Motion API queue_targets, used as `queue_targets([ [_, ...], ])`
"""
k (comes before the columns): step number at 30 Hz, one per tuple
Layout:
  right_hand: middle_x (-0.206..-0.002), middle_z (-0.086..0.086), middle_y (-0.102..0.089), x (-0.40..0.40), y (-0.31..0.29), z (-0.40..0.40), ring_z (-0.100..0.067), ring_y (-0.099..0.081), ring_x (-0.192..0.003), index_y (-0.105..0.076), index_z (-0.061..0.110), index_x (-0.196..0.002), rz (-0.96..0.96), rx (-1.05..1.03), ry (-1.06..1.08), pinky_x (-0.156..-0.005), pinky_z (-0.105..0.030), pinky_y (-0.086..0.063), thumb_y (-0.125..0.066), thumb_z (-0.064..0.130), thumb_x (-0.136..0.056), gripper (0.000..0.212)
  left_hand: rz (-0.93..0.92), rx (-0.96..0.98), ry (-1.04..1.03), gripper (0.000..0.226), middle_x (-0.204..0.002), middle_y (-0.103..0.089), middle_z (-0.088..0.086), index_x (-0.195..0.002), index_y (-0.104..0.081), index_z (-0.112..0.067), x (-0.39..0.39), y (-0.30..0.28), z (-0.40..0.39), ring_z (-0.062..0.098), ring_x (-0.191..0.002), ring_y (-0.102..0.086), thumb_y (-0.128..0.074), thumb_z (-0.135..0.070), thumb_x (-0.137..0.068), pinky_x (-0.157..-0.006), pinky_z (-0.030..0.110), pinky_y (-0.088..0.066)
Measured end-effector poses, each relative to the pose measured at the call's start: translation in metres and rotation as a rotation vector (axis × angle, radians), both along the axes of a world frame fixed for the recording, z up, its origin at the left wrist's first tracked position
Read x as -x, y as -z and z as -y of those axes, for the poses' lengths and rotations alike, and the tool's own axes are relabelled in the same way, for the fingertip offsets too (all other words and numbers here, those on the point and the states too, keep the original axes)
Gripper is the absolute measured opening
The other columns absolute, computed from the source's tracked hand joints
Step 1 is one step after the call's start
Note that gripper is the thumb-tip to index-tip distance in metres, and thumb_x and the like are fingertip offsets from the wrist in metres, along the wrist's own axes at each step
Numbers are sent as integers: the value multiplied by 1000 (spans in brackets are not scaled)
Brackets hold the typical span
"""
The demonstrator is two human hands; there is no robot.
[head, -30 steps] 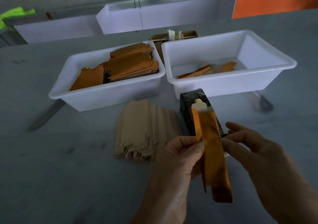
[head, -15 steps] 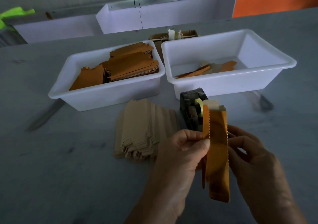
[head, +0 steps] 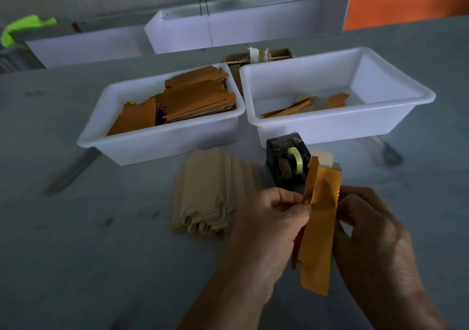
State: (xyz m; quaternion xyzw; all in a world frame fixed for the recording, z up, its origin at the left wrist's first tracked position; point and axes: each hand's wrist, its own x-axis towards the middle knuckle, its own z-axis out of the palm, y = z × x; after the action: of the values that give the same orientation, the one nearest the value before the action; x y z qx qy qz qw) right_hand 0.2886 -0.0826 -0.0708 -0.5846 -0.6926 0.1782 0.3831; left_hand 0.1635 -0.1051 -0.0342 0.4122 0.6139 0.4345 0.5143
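Note:
A long orange paper sleeve (head: 320, 228) with zigzag edges stands upright between both hands, a pale insert showing at its top. My left hand (head: 269, 225) pinches its left flap near the top. My right hand (head: 368, 228) curls round its right edge from behind. Just beyond it sits a black tape dispenser (head: 288, 163) with a yellow-green roll. A fanned stack of tan card blanks (head: 210, 195) lies on the table to the left of my hands.
Two white tubs stand behind: the left tub (head: 162, 142) holds several orange sleeves, the right tub (head: 337, 124) only a few pieces. A small cardboard box (head: 256, 57) and white trays (head: 243, 30) are farther back on the grey table (head: 76, 253).
The sleeve has shifted right and slightly toward me, and its left flap has been folded further open. Both hands have closed in tighter round it.

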Motion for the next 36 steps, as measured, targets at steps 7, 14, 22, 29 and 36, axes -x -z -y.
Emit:
queue_targets([
  [7, -85, 10, -61, -10, -11, -4, -2, -59, -73, -62, 15, -60, -37, 86, -106, -60, -9, -43, -74, 2, -74, 22, 44, 23, 65, 6, -84, -73, -5, -88, -68, -24, 6, -1, -2, 7, -79, -70, -63, -22, -89, -73, 24, -56],
  [14, -98, 15, -62, -12, -5, 2, -6, -63, -85, -64, 20, -62, -235, 189, -106, -66, -8, -41, -70, 9, -77, 20, -94, -147, 251, 7, -77, -66, -5, -87, -63, -27, 23, 2, 1, 10, -73, -62, -59, -33, -86, -69, 29, -51],
  [22, -83, 10, -54, -5, -5, -1, -20, -56, -76, -70, 9, -72, -22, 124, -43, -60, -19, -37, -70, 3, -75, 7, -438, -209, 252, 4, -84, -68, -18, -89, -59, -33, 15, 2, 2, -6, -70, -60, -57, -31, -92, -55, 8, -42],
  [29, -82, 3, -57, -5, -5, -2, -23, -60, -71, -70, 7, -74, 59, 88, -39, -57, -17, -35, -70, 0, -75, 7, -537, -247, 215, 6, -93, -68, -16, -97, -59, -34, 10, 1, 3, -3, -81, -63, -55, -32, -93, -63, 10, -49],
  [36, -72, 5, -51, -8, -7, -7, -17, -53, -62, -62, 3, -62, 11, 160, -21, -52, -24, -35, -66, 1, -74, 13, -650, -298, 222, 5, -86, -65, -14, -97, -55, -36, 4, -3, 2, -2, -71, -62, -52, -34, -95, -59, 13, -52],
])
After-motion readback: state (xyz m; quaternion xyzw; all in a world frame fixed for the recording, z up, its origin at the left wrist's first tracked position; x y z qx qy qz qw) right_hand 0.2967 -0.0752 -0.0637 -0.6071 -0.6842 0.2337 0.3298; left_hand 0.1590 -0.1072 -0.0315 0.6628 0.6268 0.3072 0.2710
